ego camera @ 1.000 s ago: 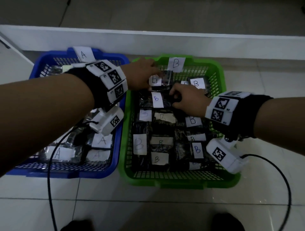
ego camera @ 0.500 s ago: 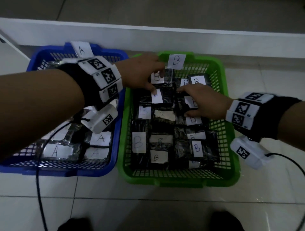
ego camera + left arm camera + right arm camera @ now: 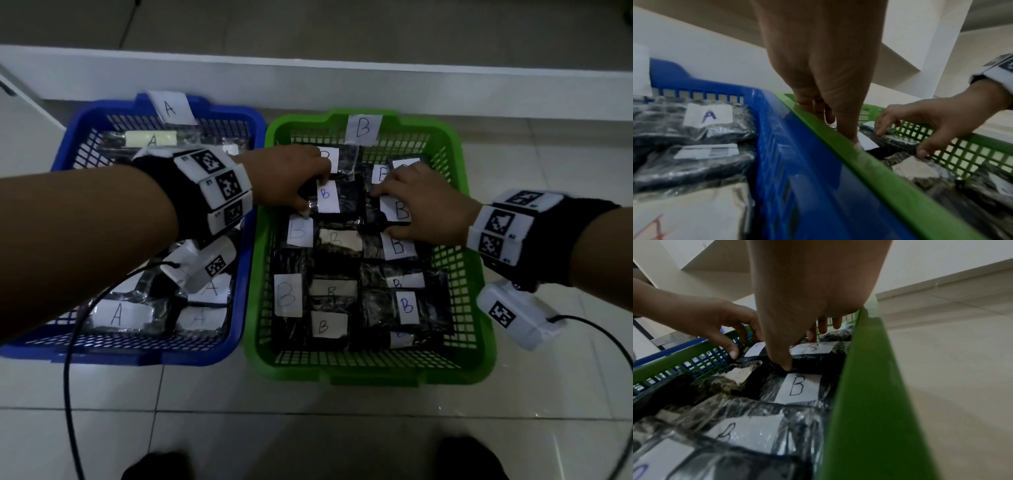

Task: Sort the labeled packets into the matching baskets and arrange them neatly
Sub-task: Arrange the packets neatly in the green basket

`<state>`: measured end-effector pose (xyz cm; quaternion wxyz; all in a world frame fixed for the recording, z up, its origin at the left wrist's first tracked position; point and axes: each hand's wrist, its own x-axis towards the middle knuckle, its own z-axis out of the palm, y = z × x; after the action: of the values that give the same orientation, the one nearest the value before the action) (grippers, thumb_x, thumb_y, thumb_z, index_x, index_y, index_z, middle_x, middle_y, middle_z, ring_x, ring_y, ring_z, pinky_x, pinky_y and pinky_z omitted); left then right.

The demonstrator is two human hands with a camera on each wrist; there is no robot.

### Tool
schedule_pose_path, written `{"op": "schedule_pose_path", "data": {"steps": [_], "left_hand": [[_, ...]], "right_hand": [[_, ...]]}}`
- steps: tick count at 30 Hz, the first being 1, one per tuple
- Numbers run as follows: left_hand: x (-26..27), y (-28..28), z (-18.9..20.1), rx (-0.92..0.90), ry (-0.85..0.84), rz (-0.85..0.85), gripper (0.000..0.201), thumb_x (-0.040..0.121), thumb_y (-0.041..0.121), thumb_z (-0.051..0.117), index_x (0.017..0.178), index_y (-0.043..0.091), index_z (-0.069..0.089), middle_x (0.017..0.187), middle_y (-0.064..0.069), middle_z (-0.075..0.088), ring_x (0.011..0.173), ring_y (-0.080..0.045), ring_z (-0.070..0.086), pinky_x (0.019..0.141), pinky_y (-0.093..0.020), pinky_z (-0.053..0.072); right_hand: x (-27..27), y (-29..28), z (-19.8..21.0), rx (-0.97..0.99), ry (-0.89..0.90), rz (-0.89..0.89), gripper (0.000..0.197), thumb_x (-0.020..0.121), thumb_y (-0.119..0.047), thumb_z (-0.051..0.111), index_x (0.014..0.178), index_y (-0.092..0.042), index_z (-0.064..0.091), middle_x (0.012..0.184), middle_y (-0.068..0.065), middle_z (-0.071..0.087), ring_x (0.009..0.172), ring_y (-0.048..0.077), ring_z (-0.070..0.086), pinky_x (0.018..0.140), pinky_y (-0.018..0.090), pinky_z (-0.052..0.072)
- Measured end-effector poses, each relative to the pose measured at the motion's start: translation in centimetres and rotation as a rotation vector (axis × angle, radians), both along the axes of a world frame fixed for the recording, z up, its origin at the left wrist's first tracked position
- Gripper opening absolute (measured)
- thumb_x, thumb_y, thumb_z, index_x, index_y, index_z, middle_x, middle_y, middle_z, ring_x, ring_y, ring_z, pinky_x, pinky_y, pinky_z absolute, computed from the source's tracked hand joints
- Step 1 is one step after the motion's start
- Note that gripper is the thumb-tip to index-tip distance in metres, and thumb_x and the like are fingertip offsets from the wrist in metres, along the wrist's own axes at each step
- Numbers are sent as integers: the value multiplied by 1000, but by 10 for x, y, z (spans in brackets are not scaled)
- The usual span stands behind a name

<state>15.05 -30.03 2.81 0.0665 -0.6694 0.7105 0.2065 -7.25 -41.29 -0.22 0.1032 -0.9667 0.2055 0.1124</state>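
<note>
On a tiled floor (image 3: 308,428), both hands work the far end of the green basket (image 3: 474,329), filled with dark packets tagged B. Left hand (image 3: 287,178) pinches a B packet (image 3: 337,197) between thumb and fingers (image 3: 846,129); right hand (image 3: 424,205) clasps its neighbour (image 3: 394,209). Just beside it, the blue basket (image 3: 246,274) holds the A packets (image 3: 120,315).

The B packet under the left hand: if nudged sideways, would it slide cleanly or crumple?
The B packet looks like dark soft contents in glossy, wrinkled film, so it probably flexes and bunches. Neighbours packed tightly in the green basket likely snag it. The left hand touches its edge.
</note>
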Motion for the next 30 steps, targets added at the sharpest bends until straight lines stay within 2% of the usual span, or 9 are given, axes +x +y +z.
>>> {"op": "schedule_pose_path", "data": {"steps": [3, 6, 8, 13, 15, 18, 20, 27, 30], "left_hand": [[6, -2, 5, -34, 37, 61, 54, 76, 32, 75, 123, 16, 54, 121, -7, 47, 112, -23, 47, 88, -29, 38], [13, -5, 12, -71, 35, 90, 63, 73, 31, 77, 128, 20, 49, 126, -7, 44, 117, -25, 43, 91, -30, 37], [15, -6, 13, -42, 9, 92, 71, 72, 32, 78, 133, 22, 44, 131, -9, 42, 121, -26, 40, 95, -33, 37], [11, -7, 4, 32, -93, 53, 78, 72, 36, 78, 137, 23, 38, 133, -11, 39, 125, -29, 37, 98, -40, 39], [8, -8, 1, 29, -124, 57, 78, 71, 35, 78, 136, 23, 37, 133, -11, 39, 124, -29, 37, 97, -41, 40], [2, -8, -1, 21, -165, 82, 80, 68, 31, 81, 134, 21, 36, 132, -12, 38, 124, -31, 37, 94, -45, 44], [-1, -9, -2, 22, -172, 98, 80, 66, 28, 82, 132, 20, 37, 131, -12, 37, 124, -31, 37, 92, -47, 46], [-4, -1, 2, -21, -170, 76, 76, 69, 26, 80, 131, 15, 37, 130, -13, 36, 123, -31, 37, 91, -44, 46], [-7, 10, 10, -126, -130, 4, 51, 78, 25, 71, 118, 11, 44, 120, -13, 43, 110, -28, 45, 80, -39, 46]], "right_hand": [[1, -1, 6, -21, -3, -33, 63, 76, -51, 66, 132, -27, 48, 129, 4, 47, 123, 26, 35, 99, 40, 31], [3, -6, 15, -4, -40, -83, 60, 78, -56, 57, 128, -22, 52, 126, 8, 49, 120, 29, 39, 99, 43, 32], [4, -13, 20, 25, -40, -112, 67, 71, -56, 47, 127, -19, 52, 122, 11, 50, 117, 30, 40, 98, 42, 33], [1, -31, 23, -24, 103, -52, 67, 75, -52, 66, 132, -21, 48, 126, 13, 46, 117, 30, 41, 97, 38, 35], [0, -32, 23, -59, 159, -17, 70, 72, -56, 68, 132, -25, 48, 129, 13, 44, 118, 30, 41, 97, 37, 35], [3, -29, 24, -89, 235, -3, 85, 61, -75, 62, 133, -34, 46, 134, 13, 38, 122, 32, 37, 101, 38, 32], [4, -26, 24, -122, 272, 3, 84, 61, -75, 62, 135, -39, 43, 137, 13, 33, 125, 33, 33, 104, 41, 28], [5, -13, 22, -192, 299, -10, 83, 66, -67, 66, 138, -36, 38, 145, 11, 24, 130, 35, 26, 109, 46, 22], [2, -10, 22, -189, 293, -20, 82, 70, -64, 66, 140, -34, 36, 148, 11, 21, 133, 35, 23, 111, 46, 20]]}}
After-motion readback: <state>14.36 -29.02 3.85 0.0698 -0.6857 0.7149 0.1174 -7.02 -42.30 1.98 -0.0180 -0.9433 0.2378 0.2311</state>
